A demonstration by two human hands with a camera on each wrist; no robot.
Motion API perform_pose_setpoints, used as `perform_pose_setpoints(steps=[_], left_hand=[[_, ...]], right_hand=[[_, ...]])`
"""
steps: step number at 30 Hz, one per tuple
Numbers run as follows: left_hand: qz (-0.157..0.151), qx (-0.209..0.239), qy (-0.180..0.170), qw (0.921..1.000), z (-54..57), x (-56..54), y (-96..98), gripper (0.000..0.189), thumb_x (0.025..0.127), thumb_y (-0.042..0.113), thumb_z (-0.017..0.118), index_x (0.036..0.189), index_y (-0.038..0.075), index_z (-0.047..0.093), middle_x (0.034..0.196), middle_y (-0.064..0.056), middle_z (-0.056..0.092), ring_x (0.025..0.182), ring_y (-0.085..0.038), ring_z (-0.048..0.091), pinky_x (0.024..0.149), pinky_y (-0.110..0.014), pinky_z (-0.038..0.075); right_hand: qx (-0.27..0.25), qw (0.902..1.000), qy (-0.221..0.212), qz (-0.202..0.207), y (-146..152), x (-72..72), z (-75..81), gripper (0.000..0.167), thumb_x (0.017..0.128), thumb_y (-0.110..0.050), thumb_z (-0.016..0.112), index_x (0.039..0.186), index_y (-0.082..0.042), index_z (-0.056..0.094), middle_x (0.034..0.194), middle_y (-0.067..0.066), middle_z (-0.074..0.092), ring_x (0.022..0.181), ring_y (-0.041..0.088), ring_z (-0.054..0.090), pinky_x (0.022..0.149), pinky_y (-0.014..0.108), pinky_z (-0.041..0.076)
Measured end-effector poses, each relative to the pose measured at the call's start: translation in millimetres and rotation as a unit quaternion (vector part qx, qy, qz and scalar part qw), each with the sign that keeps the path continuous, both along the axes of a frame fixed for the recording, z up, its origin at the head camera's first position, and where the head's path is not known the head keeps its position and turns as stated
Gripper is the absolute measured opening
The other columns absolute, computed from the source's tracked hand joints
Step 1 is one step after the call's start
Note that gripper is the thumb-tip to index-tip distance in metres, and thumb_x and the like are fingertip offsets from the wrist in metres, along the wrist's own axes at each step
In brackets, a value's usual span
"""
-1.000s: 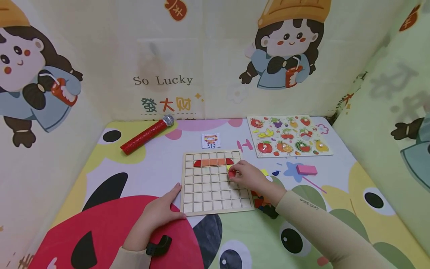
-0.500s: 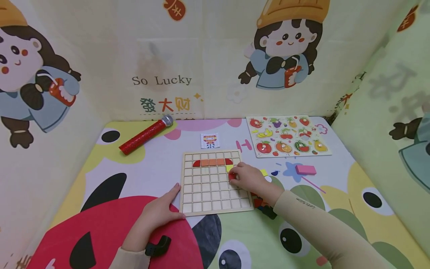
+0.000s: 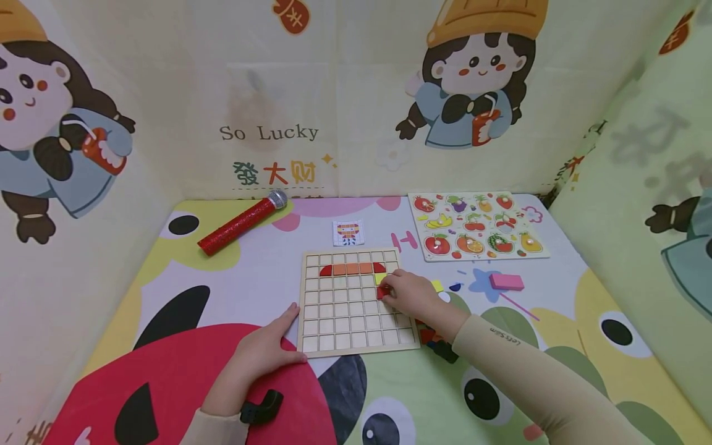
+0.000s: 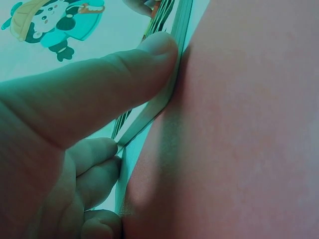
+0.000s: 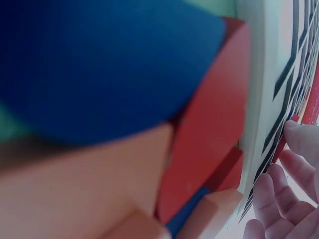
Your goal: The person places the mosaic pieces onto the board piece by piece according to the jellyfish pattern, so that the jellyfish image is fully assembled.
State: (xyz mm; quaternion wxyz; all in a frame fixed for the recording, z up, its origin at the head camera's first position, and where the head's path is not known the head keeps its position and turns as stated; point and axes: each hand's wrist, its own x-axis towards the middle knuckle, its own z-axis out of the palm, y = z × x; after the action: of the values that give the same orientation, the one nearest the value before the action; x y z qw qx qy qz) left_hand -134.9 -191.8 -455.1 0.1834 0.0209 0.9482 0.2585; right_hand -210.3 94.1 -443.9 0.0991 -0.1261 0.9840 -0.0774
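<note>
A wooden grid board (image 3: 356, 341) lies on the table with a row of orange squares (image 3: 353, 268) between two red end pieces near its top. Below the right end piece sits a yellow square (image 3: 381, 279). My right hand (image 3: 414, 295) pinches a small red block (image 3: 381, 293) at the cell under the yellow square; the fingertips partly cover it. At the board's lower left corner, my left hand (image 3: 261, 346) rests with its thumb on the front edge and extended fingers along the left edge. The right wrist view shows the right fingertips (image 5: 294, 134) at the red block.
Loose red, orange and blue blocks (image 3: 434, 337) lie right of the board, partly under the right forearm. A pattern card (image 3: 348, 233) is behind the board. A red microphone (image 3: 241, 224), fruit puzzle (image 3: 478, 225) and pink block (image 3: 507, 282) lie farther out.
The yellow square shows more fully beside my right fingers. The red block has turned and shifted slightly down into the cell below it. My left hand stays at the corner.
</note>
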Motion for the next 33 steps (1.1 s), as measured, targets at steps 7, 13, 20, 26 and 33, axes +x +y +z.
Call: perform_pose_setpoints(steps=[7,13,20,26,33], left_hand=[[-0.001,0.000,0.000,1.0000,-0.8,0.4,-0.6,0.111,0.049,0.041,0.085,0.144,0.025,0.027,0.139,-0.007,0.043,0.105,-0.022,0.053,0.061,-0.032,0.052],[-0.003,0.001,0.003,1.0000,-2.8,-0.3,-0.5,0.111,0.049,0.043,0.084,0.143,0.026,0.027,0.140,-0.006,0.042,0.106,-0.022,0.052,0.060,-0.031,0.052],[0.000,0.000,0.001,1.0000,-2.0,-0.4,-0.2,0.112,0.049,0.042,0.085,0.143,0.026,0.027,0.139,-0.007,0.043,0.104,-0.022,0.053,0.060,-0.031,0.052],[0.001,-0.002,-0.002,1.0000,-2.5,-0.8,-1.5,0.112,0.049,0.044,0.084,0.144,0.027,0.027,0.139,-0.006,0.043,0.105,-0.022,0.052,0.061,-0.032,0.052],[-0.002,0.001,0.001,1.0000,-3.2,-1.3,-2.0,0.112,0.049,0.044,0.084,0.143,0.027,0.027,0.139,-0.005,0.043,0.108,-0.022,0.052,0.062,-0.033,0.053]], right_hand=[[-0.011,0.9999,0.004,0.002,-0.7,0.6,-2.6,0.033,0.079,-0.038,0.068,0.107,-0.022,0.064,0.102,-0.002,0.059,0.082,0.013,0.053,0.072,0.029,0.050],[-0.010,0.9998,0.011,0.009,-1.2,0.9,-1.8,0.035,0.078,-0.041,0.067,0.108,-0.022,0.064,0.100,-0.002,0.057,0.080,0.012,0.051,0.069,0.027,0.049],[-0.020,0.9997,0.007,-0.009,-0.5,-0.5,-1.5,0.031,0.080,-0.039,0.066,0.103,-0.019,0.064,0.096,-0.002,0.058,0.078,0.011,0.050,0.068,0.026,0.048],[-0.036,0.9990,-0.005,-0.026,-0.3,-0.4,-1.4,0.029,0.080,-0.034,0.067,0.105,-0.020,0.064,0.096,-0.002,0.058,0.076,0.012,0.049,0.066,0.026,0.047],[-0.041,0.9986,-0.005,-0.034,-0.3,0.1,-0.3,0.026,0.080,-0.030,0.066,0.105,-0.021,0.065,0.096,-0.002,0.059,0.075,0.012,0.049,0.066,0.025,0.046]])
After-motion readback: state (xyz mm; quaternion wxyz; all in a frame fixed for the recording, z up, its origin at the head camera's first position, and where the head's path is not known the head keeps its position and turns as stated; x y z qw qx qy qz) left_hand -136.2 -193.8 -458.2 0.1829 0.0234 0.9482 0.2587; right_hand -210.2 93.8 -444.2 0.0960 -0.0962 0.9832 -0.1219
